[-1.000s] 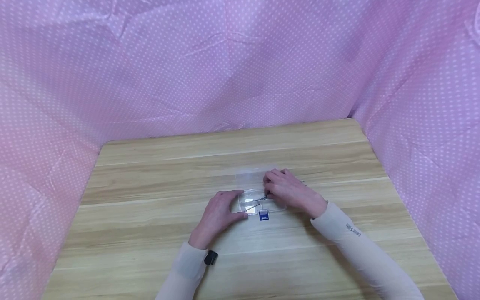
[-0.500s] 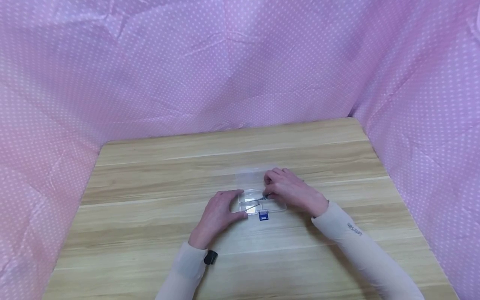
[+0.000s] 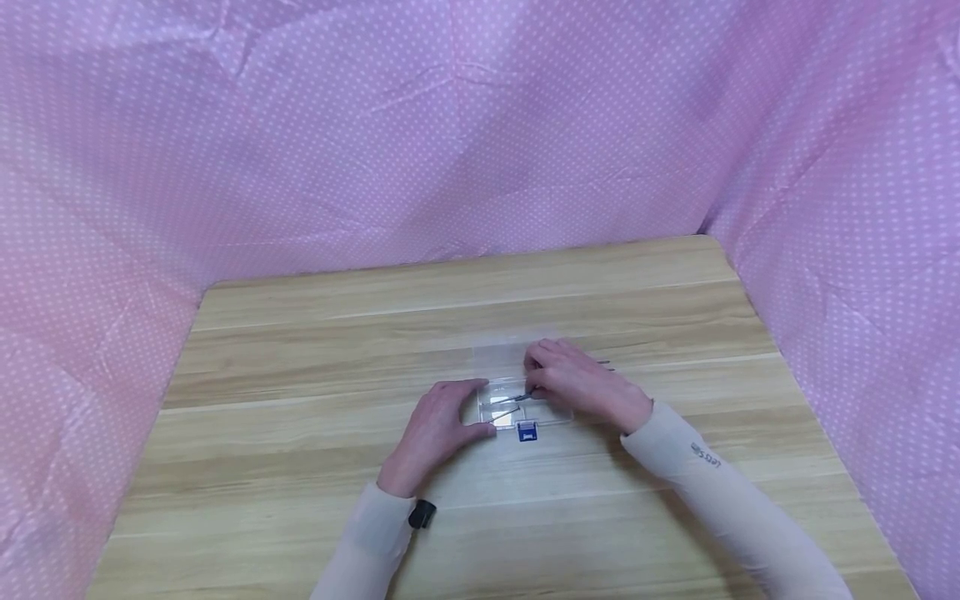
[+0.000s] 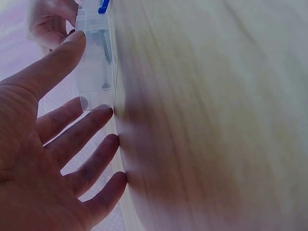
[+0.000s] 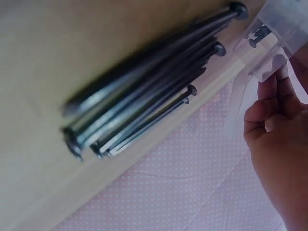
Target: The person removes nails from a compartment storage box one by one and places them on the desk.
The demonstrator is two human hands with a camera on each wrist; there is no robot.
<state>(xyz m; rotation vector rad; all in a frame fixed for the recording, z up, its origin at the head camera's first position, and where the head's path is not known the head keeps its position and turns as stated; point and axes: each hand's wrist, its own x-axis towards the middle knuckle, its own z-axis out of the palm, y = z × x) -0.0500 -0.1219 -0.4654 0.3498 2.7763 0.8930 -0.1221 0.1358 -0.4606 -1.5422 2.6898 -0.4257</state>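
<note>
A clear plastic box [image 3: 555,421] with compartments lies on the table, its clear lid [image 3: 498,357] folded back behind it and a blue latch [image 3: 527,431] at the front. My left hand [image 3: 429,429] holds the box's left end between thumb and forefinger, the other fingers spread. Inside the box lies a nail [image 3: 506,414]; others lie behind it. Over the box's right part, my right hand [image 3: 581,379] has curled fingers and pinches a dark nail [image 3: 527,395], mostly hidden by the hand. Several nails [image 5: 144,86] lie on the table under the right wrist.
A wood-grain table [image 3: 300,500] carries everything. Pink dotted cloth [image 3: 337,150] hangs behind it and on both sides. A small black device [image 3: 422,515] sits on the left wrist.
My right hand has shifted slightly left over the box, and nail ends on the table show again beside it. The left hand and the box have stayed in place.
</note>
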